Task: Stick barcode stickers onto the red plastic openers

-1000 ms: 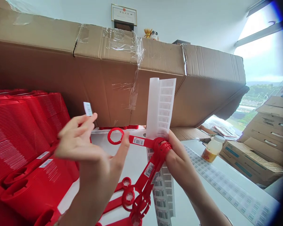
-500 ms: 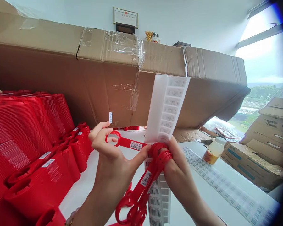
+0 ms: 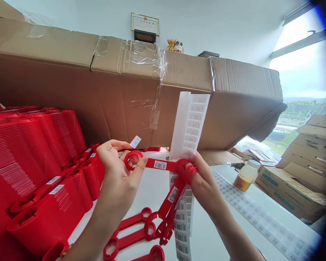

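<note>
Our left grip (image 3: pixel 116 177) narrowly pinches a small barcode label (image 3: pixel 135 142) beside the ring of a light, stiff red plastic handle (image 3: pixel 160 165), held up over the desk (image 3: pixel 206 232) and best taken at its cupped end, where our right grip (image 3: pixel 203 181) closes on it and a label backing sheet (image 3: pixel 188 127).

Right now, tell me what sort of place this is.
Likely a small packing room: stacks of red plastic parts, large cardboard cartons and a sheet of barcode labels show it.

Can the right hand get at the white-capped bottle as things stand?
Probably yes once freed: only a flat barcode sheet lies between the right hand and bottle, but it now grips the red plastic strap and label backing.
</note>
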The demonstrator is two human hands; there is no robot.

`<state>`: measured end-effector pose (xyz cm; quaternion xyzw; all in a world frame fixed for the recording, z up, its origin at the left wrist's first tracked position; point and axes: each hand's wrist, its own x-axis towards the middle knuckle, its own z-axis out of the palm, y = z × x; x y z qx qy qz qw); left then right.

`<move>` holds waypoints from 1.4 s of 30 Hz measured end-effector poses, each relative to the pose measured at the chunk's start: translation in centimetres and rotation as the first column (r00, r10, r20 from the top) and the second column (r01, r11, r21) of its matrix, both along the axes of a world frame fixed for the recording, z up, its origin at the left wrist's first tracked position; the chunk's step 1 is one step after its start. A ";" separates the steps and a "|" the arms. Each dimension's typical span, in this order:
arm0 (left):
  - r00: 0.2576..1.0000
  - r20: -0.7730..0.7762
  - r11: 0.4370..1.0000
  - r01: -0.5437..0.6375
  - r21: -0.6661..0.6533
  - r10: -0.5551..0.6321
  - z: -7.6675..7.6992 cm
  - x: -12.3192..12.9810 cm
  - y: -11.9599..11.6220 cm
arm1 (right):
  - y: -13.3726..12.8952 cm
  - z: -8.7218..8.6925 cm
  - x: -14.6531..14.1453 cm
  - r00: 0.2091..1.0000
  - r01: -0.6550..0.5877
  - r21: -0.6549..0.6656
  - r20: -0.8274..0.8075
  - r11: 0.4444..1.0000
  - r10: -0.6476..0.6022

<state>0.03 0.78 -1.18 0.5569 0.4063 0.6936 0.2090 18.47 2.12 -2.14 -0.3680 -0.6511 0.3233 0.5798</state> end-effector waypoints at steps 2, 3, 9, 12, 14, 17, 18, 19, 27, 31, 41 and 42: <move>0.981 0.147 0.973 0.154 -0.172 -0.129 1.0 -0.8 -0.5 | 0.6 -0.1 0.5 1.000 -0.006 -0.007 0.011 1.000 0.006; 0.961 0.215 0.947 0.221 -0.233 -0.172 1.5 -1.2 -0.7 | 0.9 -0.1 0.7 1.000 -0.009 -0.011 0.012 1.000 0.010; 0.839 0.410 0.777 0.511 -0.367 -0.358 2.9 -2.7 -1.5 | 2.4 0.0 2.2 0.999 -0.022 -0.015 -0.035 1.000 0.022; 0.790 0.426 0.725 0.593 -0.351 -0.440 2.9 -2.6 -1.8 | 2.4 0.3 2.7 0.998 -0.041 -0.081 -0.051 0.996 0.037; 0.785 0.425 0.707 0.604 -0.367 -0.450 3.0 -2.4 -2.0 | 2.3 0.5 2.9 0.996 -0.065 -0.129 -0.064 0.990 0.057; 0.791 0.421 0.688 0.601 -0.406 -0.443 3.3 -2.4 -2.4 | 2.1 0.6 3.0 0.990 -0.113 -0.156 -0.096 0.981 0.099; 0.796 0.411 0.689 0.597 -0.412 -0.444 3.3 -2.5 -2.3 | 2.1 0.6 3.0 0.988 -0.127 -0.160 -0.106 0.979 0.111; 0.805 0.392 0.695 0.586 -0.417 -0.444 3.2 -2.6 -2.3 | 2.0 0.6 3.0 0.987 -0.134 -0.162 -0.112 0.978 0.117; 0.842 0.178 0.734 0.534 -0.420 -0.510 2.6 -3.5 -1.7 | 1.8 0.7 3.1 0.978 -0.206 -0.225 -0.077 0.952 0.193; 0.885 0.138 0.794 0.461 -0.395 -0.445 3.0 -3.0 -2.3 | 1.8 0.8 3.1 0.976 -0.218 -0.174 -0.017 0.960 0.219; 0.879 0.059 0.781 0.450 -0.433 -0.473 2.6 -2.0 -3.7 | 2.5 0.5 3.8 0.978 -0.199 -0.223 0.018 0.954 0.208; 0.884 0.056 0.794 0.443 -0.416 -0.464 2.6 -1.9 -3.7 | 2.5 0.6 3.8 0.978 -0.199 -0.229 0.017 0.953 0.208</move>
